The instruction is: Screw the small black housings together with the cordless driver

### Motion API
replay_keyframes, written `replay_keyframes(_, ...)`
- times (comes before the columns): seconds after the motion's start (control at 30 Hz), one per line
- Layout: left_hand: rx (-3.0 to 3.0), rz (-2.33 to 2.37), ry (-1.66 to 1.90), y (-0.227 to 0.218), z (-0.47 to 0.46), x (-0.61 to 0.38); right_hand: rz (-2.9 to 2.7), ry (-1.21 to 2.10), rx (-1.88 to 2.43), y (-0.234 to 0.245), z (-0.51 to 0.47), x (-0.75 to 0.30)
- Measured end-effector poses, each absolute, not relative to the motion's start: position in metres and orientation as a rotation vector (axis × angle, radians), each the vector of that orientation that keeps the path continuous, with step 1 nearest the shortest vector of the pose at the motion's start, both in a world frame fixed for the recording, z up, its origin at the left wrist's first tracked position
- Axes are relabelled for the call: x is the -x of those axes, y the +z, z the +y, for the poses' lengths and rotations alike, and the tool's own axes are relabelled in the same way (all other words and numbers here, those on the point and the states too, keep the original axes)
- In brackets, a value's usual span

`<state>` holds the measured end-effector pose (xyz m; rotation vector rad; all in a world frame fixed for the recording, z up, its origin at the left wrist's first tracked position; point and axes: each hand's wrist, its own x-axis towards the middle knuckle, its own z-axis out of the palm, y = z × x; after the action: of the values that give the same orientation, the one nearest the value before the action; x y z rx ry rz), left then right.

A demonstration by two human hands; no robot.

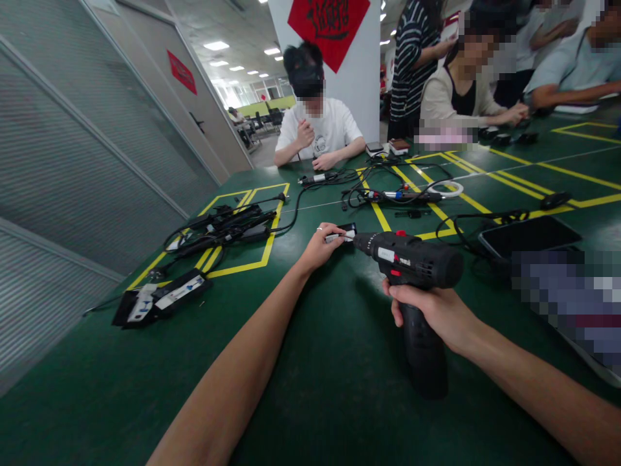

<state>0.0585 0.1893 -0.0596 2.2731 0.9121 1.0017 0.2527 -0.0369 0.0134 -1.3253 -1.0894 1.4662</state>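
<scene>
My right hand [427,307] grips a black cordless drill [412,259] by its handle, with the chuck pointing left and away from me. At the drill's tip, my left hand [324,244] has its fingers closed on a small black and white piece [345,234] that rests at the table. The drill's tip meets or nearly meets this piece; whether they touch I cannot tell. My fingers hide part of the piece, so its kind does not show.
Bundled black cables and adapters [228,226] lie left on the green table [310,382]. A black tray with white labels [160,294] sits nearer. Ahead are more cables with a pen-like tool [398,195]; at right, a dark tablet-like slab [531,236]. A person [320,126] sits opposite.
</scene>
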Motion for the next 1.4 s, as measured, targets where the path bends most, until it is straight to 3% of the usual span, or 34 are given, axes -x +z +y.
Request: replay_keyframes(1.4, -2.241, 0.894, 0.965, -0.0608, 0.1909, -0.0555, -1.092, 1.445, 1.294, 0.0129, -0.0359, -0.2524)
